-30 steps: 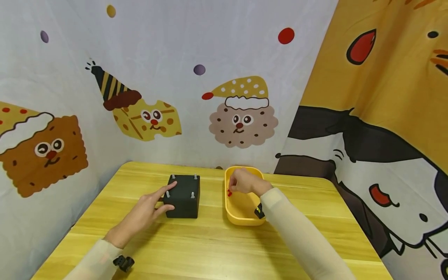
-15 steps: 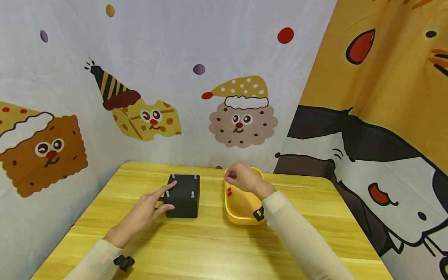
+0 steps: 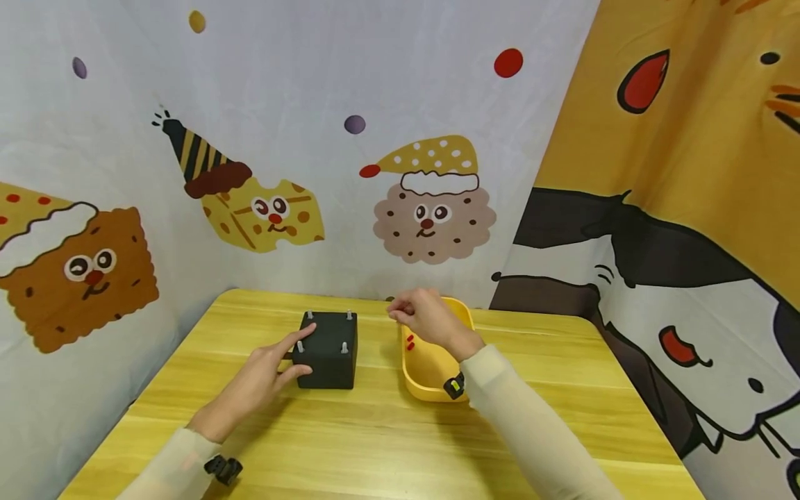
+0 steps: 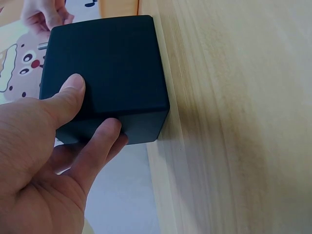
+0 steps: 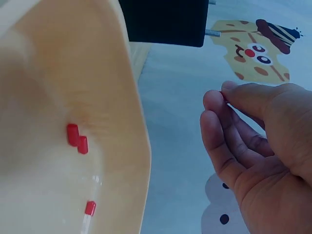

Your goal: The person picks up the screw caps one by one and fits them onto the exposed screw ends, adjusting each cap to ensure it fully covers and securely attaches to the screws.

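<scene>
A black box [image 3: 326, 351] stands on the table with several silver threaded bolts [image 3: 344, 348] upright on its top. My left hand [image 3: 265, 367] holds the box by its left side, with the thumb [image 4: 73, 90] on one face and fingers [image 4: 105, 134] against another. My right hand [image 3: 428, 316] is at the rim of the yellow tray [image 3: 409, 382], toward the box. Its thumb and index finger pinch a tiny red piece [image 5: 224, 99], mostly hidden by the fingertips. Small red cylinders [image 5: 72, 134] lie in the tray.
The wood-grain table [image 3: 375, 444] has its back edge against a printed cloth [image 3: 350, 62]. Another cloth wall [image 3: 687, 243] rises on the right. The tray is to the right of the box, with a gap of tabletop between them.
My right hand has risen out of the tray and moved left over its rim, uncovering the red cylinders inside. My left hand and the box have stayed in place.
</scene>
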### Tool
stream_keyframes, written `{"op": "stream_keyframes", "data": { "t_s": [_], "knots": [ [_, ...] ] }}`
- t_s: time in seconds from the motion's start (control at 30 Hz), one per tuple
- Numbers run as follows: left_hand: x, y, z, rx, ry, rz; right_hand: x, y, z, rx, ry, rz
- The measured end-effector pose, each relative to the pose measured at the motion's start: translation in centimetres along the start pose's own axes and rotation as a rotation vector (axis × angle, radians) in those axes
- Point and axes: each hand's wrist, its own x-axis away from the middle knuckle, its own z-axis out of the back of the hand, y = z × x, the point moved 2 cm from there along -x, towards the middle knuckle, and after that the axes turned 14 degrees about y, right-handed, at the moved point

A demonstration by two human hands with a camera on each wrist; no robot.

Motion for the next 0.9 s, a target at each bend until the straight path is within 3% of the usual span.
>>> {"op": "stream_keyframes", "data": {
  "t_s": [0.33, 0.9],
  "knots": [
    [-0.1, -0.1, 0.1, -0.011, 0.005, -0.021, -0.7, -1.2, -1.2, -0.083, 0.072, 0.032],
    [0.2, -0.6, -0.2, 0.004, 0.012, -0.044, -1.4, -2.2, -3.4, -0.108, 0.131, 0.071]
  ]
}}
